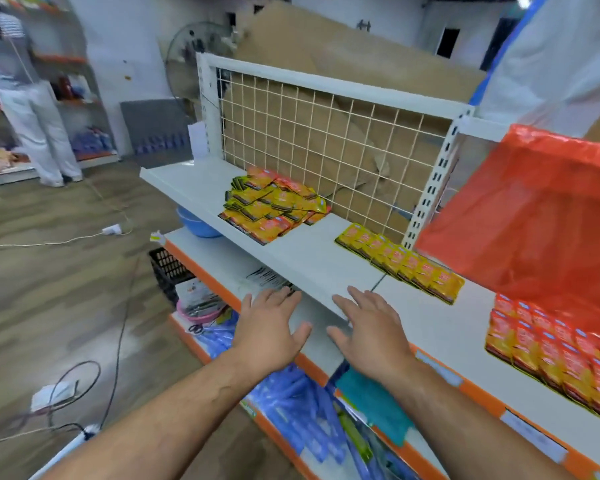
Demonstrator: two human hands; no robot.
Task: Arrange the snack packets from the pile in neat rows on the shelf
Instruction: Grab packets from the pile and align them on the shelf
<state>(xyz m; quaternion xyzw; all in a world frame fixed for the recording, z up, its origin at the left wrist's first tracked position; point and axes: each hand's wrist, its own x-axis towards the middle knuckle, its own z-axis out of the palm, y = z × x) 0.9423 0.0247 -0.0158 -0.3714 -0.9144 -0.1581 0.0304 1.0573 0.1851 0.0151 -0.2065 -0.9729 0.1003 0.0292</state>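
Snack pile (274, 206), packet row (399, 261), red bag (527, 216)

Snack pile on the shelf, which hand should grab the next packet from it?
Probably the left hand. Both hands are open and empty, but the left one lies straight in line with the pile, while the right hand sits nearer the yellow row.

Wood-look floor (49, 289), pale wall (118, 46), brown cardboard (326, 53) at back
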